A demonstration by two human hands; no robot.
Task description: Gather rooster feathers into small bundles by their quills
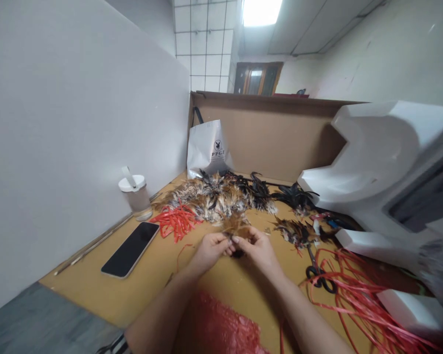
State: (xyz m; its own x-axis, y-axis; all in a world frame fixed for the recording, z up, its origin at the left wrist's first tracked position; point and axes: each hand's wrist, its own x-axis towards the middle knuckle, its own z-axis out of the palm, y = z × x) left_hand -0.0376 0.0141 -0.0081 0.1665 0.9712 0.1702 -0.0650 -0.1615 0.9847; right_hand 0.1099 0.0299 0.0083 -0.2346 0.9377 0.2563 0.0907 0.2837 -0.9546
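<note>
Near the middle of the table, my left hand (211,250) and my right hand (257,247) meet, with the fingertips of both pinching a small bunch of brown feathers (236,223). Dark feather tips show just below the fingers. Behind the hands lies a large pile of brown, cream and black feathers (214,196). Short red strips (176,220) are heaped left of that pile. A smaller feather cluster (297,232) rests to the right of my right hand. Under my forearms is a crumpled red plastic sheet (224,327).
A phone (131,250) and a lidded cup (137,199) are on the left. Black-handled scissors (320,279) lie right, beside long red strips (357,295). White foam (376,152) stands right; a white bag (208,150) leans against the cardboard panel (276,140) behind.
</note>
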